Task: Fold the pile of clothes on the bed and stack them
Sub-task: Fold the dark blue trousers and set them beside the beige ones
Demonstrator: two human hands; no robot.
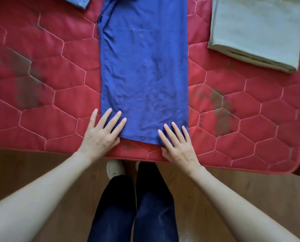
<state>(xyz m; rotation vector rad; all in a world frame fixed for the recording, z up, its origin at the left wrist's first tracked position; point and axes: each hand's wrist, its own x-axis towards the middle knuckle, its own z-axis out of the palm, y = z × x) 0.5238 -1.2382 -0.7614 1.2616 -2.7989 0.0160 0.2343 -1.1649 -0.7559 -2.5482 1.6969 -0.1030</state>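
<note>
1. blue garment (144, 70) laid flat as a long narrow strip down the middle of the red quilted mattress (46, 88), near hem close to the mattress edge by the person, far end running out of view at top.
2. looks already narrowed lengthwise, probably w/ sides folded in; left edge near top shows a loose flap, so not perfectly even.
3. left hand (102, 131) flat, fingers straight and spread, resting on the near left corner of the garment, little finger off onto the mattress.
4. right hand (177, 142) likewise flat, fingers straight, pressing the near right corner; nothing pinched or gripped by either hand.
5. probable reason: pinning and smoothing the hem at both corners so the strip stays square before the next fold, likely hem taken up toward the far end.
6. pale green folded cloth (255, 30) sitting well apart at the right, neat and layered; judged the start of the stack, kept clear of the working space.
7. light blue cloth (75, 1) only just showing at top left, too cropped to tell more.
8. mattress cover w/ hexagon stitching and dark stains; wooden floor (241, 198) below, person's dark trousers and 1 pale shoe (115, 168) visible at the mattress edge.
</note>
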